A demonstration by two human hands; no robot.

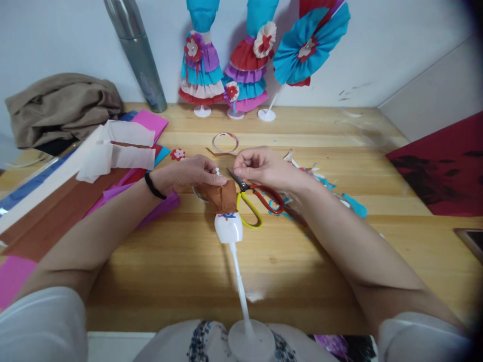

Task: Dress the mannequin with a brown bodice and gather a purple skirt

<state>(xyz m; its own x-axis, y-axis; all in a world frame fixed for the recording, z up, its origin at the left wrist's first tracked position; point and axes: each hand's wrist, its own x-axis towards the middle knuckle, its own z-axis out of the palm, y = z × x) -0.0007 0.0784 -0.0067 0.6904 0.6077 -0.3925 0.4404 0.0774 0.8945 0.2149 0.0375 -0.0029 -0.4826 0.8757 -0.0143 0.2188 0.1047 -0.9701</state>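
A white form on a thin stem and round base leans toward me, its upper part wrapped in brown paper. My left hand is closed on the top of the brown paper, with a small white piece by its fingertips. Just to the right, my right hand has its fingers drawn together; what they hold, if anything, is too small to make out. Scissors with one red and one yellow handle lie below the right hand, beside the brown paper, blades partly under its fingers.
Crepe paper sheets are piled at the left near a brown cloth. A flask and dressed paper figures stand at the back. A tape ring lies beyond my hands, with paper scraps to the right.
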